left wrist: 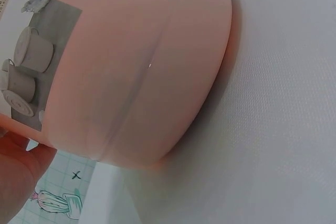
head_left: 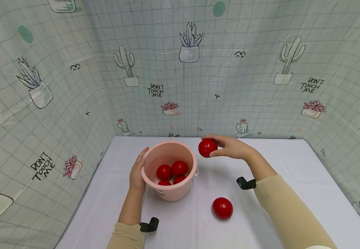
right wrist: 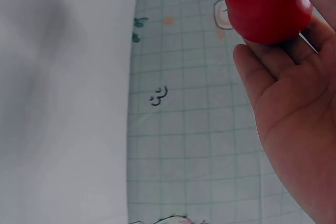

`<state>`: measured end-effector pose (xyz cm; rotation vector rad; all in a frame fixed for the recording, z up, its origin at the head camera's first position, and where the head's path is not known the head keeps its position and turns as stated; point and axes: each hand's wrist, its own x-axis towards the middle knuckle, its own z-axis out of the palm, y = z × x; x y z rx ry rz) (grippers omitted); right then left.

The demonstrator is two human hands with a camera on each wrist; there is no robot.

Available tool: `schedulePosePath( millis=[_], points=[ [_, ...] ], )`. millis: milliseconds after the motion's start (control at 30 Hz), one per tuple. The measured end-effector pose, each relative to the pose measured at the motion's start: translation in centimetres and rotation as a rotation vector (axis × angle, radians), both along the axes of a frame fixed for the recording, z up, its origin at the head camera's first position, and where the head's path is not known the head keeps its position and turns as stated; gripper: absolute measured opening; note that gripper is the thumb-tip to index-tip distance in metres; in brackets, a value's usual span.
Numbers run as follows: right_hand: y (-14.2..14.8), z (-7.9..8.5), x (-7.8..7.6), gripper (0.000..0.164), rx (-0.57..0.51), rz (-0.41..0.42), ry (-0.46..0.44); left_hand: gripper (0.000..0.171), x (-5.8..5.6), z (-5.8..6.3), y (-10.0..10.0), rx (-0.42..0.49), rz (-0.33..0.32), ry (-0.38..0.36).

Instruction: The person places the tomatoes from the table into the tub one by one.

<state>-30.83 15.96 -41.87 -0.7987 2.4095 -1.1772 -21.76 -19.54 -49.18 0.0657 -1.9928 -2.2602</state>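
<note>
My left hand [head_left: 137, 174] rests against the left outer side of a pink bucket [head_left: 173, 192], its fingers lying along the wall up by the rim. Several red tomatoes [head_left: 179, 168] lie inside at the bottom. To the right of the rim, my right hand [head_left: 230, 148] holds another tomato [head_left: 208, 148] between thumb and fingers, above the table. Green leaf tips show on this held tomato [right wrist: 265, 9] in the right wrist view. One more tomato [head_left: 222, 208] lies on the table, in front and to the right of the bucket.
A white cloth covers the table [head_left: 254, 221]. Behind it and at both sides hangs a grid-patterned curtain [head_left: 211, 76] with cactus drawings. The bucket carries a picture label [left wrist: 39, 56] on its side, and a small white handle joint [head_left: 196, 172] sticks out at its right.
</note>
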Motion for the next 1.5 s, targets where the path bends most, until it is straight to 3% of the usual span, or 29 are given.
schedulePosePath(
  millis=[233,633,933,1267,1500],
  points=[
    [-1.7,2.0,-0.9,0.066,0.003,0.006,0.011,0.044,-0.1,-0.1,-0.1,0.001,-0.001,0.009],
    [-5.5,4.3,-1.7,0.062,0.009,0.155,0.023,0.045,-0.2,0.0,-0.1,0.024,-0.007,0.018],
    [-8.7,4.8,-2.2,0.061,0.08,0.244,-0.034,0.045,-0.1,0.0,-0.2,-0.023,-0.002,0.014],
    [-11.8,5.0,-2.7,0.065,0.118,0.412,-0.069,0.045,-0.2,0.0,-0.2,-0.022,-0.001,-0.002],
    [-14.4,5.3,-2.3,0.062,0.228,0.485,-0.089,0.044,-0.2,-0.1,-0.2,-0.023,-0.005,-0.003]
  ],
)
